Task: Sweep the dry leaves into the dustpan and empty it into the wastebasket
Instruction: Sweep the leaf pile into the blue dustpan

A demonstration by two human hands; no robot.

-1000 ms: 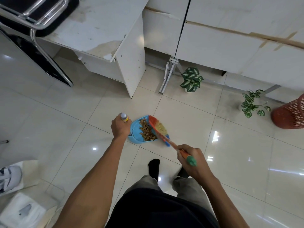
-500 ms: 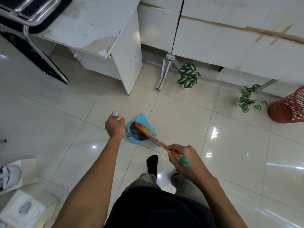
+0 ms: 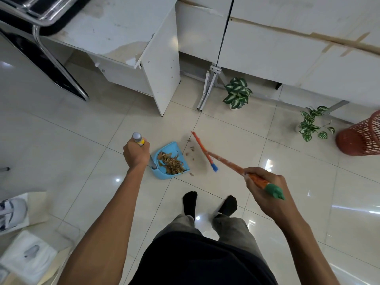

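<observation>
— What is the left hand point(image 3: 135, 155) doing?
— It is clenching its grip round the top of the upright handle of the blue dustpan point(image 3: 160, 176), which is sitting on the floor point(image 3: 82, 140) just ahead of the person's socked feet point(image 3: 190, 202).
— And where are the dry leaves point(image 3: 170, 164) lying?
— Most are lying heaped inside the dustpan (a brown pile toward its open mouth). A few crumbs point(image 3: 192, 149) are lying on the tiles just beyond it, between the dustpan and the broom point(image 3: 226, 161).
— Who is holding the broom?
— The right hand point(image 3: 265, 184) is grasping its orange handle near the green end. Its head is hanging just right of the dustpan, apart from it; whether it is touching the tiles I cannot tell.
— And the wastebasket point(image 3: 362, 136)?
— It is standing well apart, by the floor's far right edge, near the potted plants point(image 3: 237, 95) below the white cabinets point(image 3: 287, 58).
</observation>
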